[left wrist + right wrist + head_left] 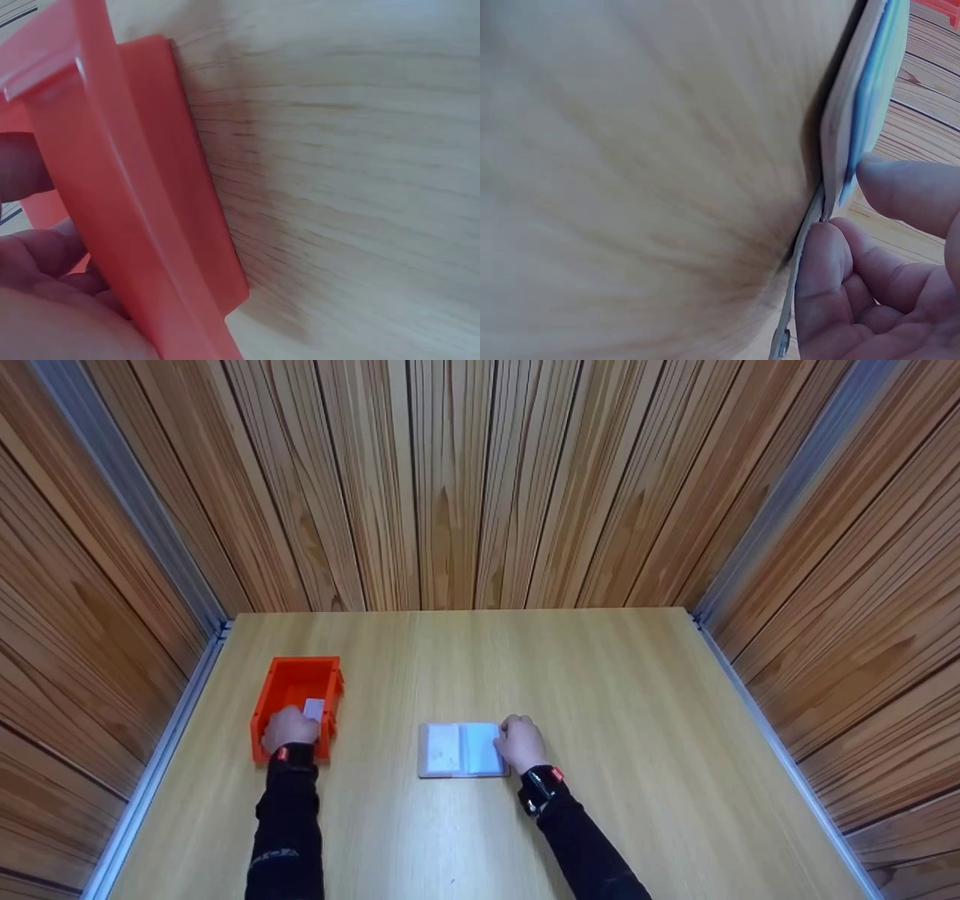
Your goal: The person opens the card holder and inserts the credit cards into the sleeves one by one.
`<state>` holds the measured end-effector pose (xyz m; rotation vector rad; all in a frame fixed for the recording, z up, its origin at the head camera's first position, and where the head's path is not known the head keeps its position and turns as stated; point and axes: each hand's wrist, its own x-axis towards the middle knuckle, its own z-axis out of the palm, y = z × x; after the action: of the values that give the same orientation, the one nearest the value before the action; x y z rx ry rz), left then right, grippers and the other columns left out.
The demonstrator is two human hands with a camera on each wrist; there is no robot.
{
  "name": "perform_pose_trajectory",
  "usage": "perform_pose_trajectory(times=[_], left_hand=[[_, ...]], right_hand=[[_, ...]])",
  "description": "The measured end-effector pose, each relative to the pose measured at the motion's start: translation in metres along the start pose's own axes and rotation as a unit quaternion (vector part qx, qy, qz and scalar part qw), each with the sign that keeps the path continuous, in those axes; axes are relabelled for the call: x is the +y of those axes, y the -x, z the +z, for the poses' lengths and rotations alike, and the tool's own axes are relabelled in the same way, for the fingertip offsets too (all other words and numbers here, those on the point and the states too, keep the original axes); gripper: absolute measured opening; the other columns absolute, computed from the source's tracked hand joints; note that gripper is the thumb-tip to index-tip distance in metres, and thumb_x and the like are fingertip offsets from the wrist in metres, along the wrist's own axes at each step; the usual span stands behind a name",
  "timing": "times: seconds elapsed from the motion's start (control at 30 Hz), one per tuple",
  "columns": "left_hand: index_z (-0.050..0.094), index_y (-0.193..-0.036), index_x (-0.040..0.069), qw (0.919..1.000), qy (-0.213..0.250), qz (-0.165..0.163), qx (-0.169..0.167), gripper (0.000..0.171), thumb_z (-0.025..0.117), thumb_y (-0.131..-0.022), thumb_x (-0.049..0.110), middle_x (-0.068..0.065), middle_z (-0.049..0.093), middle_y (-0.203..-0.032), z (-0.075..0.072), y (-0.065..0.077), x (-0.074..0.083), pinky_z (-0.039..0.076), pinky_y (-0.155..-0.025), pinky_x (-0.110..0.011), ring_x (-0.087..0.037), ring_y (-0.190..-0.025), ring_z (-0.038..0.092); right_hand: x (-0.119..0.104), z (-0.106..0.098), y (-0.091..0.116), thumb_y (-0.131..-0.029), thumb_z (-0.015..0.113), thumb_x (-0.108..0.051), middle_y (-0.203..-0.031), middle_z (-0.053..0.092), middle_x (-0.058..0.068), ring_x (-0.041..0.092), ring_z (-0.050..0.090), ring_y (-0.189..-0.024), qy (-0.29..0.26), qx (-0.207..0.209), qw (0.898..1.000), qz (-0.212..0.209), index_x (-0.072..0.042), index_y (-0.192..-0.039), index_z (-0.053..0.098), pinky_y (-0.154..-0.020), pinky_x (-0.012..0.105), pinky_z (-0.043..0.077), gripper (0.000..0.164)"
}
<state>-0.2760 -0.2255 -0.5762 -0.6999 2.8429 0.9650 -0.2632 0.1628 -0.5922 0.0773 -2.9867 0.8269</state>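
An open card holder (444, 750) with clear sleeve pages lies on the table; a bluish page shows on its right half. My right hand (523, 745) is at its right edge. In the right wrist view, one fingertip (870, 166) touches the bluish pages and other fingers sit at the cover flap, which carries a metal snap. My left hand (289, 729) reaches down into an orange bin (306, 664) at the left, with a small white card (314, 708) beside its fingers. The bin's wall partly hides those fingers in the left wrist view, so I cannot tell whether they hold anything.
The light wood table (600, 675) is bounded by wood-plank walls (450, 487) at the back and both sides. Metal rails (780, 787) run along its side edges. The bin stands near the left rail.
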Motion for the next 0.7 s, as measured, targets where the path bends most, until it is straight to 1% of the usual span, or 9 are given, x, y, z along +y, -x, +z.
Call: perform_pose_trajectory(times=[0.13, 0.27, 0.33, 0.43, 0.57, 0.7], left_hand=[[0.061, -0.087, -0.002, 0.9996, 0.014, 0.002, 0.023, 0.013, 0.052, -0.089, 0.006, -0.020, 0.062, -0.083, 0.0008, 0.0007, -0.0012, 0.045, -0.070, -0.051, -0.038, -0.081, 0.059], [0.065, -0.095, -0.004, 0.9982, 0.034, 0.002, 0.049, 0.015, 0.054, -0.087, 0.005, -0.022, 0.065, -0.088, 0.0026, 0.0010, -0.0034, 0.047, -0.069, -0.051, -0.040, -0.083, 0.061], [0.065, -0.099, -0.004, 0.9976, 0.042, 0.001, 0.055, 0.018, 0.055, -0.086, 0.004, -0.023, 0.065, -0.091, 0.0029, 0.0011, -0.0040, 0.047, -0.071, -0.051, -0.040, -0.085, 0.061], [0.064, -0.103, -0.005, 0.9975, 0.047, 0.001, 0.052, 0.020, 0.054, -0.088, 0.004, -0.023, 0.065, -0.095, 0.0021, 0.0012, -0.0041, 0.047, -0.074, -0.051, -0.040, -0.088, 0.060], [0.067, -0.100, -0.006, 0.9972, 0.045, 0.014, 0.058, 0.022, 0.053, -0.087, 0.004, -0.023, 0.066, -0.091, 0.0009, 0.0013, -0.0038, 0.047, -0.072, -0.050, -0.040, -0.085, 0.061], [0.070, -0.088, -0.003, 0.9962, 0.039, 0.025, 0.074, 0.019, 0.053, -0.085, 0.004, -0.019, 0.067, -0.081, 0.0011, 0.0022, -0.0032, 0.046, -0.065, -0.047, -0.038, -0.077, 0.061]], right_hand=[[0.0001, 0.0001, 0.0005, -0.082, 0.077, -0.010, -0.092, 0.059, 0.014, 0.032, 0.061, -0.087, 0.003, 0.000, 1.000, -0.002, 0.003, -0.095, 0.065, -0.079, 0.043, 0.050, 0.022], [0.0000, 0.0009, 0.0004, -0.082, 0.078, -0.010, -0.092, 0.059, 0.015, 0.032, 0.061, -0.087, 0.002, 0.002, 1.000, -0.001, 0.003, -0.095, 0.065, -0.079, 0.044, 0.050, 0.022], [0.0001, 0.0010, -0.0001, -0.082, 0.077, -0.010, -0.092, 0.060, 0.015, 0.033, 0.061, -0.087, 0.002, 0.002, 1.000, 0.000, 0.003, -0.096, 0.065, -0.079, 0.044, 0.050, 0.022], [0.0002, 0.0011, -0.0008, -0.083, 0.077, -0.010, -0.093, 0.060, 0.015, 0.032, 0.061, -0.088, 0.001, -0.001, 1.000, 0.004, 0.003, -0.097, 0.065, -0.080, 0.043, 0.050, 0.023], [0.0008, 0.0011, -0.0007, -0.082, 0.077, -0.010, -0.092, 0.059, 0.014, 0.032, 0.061, -0.087, 0.003, 0.003, 1.000, 0.002, 0.003, -0.097, 0.066, -0.079, 0.043, 0.050, 0.023], [0.0014, 0.0015, 0.0000, -0.082, 0.077, -0.010, -0.091, 0.059, 0.014, 0.032, 0.061, -0.087, 0.003, 0.006, 1.000, 0.000, 0.003, -0.097, 0.066, -0.078, 0.043, 0.050, 0.023]])
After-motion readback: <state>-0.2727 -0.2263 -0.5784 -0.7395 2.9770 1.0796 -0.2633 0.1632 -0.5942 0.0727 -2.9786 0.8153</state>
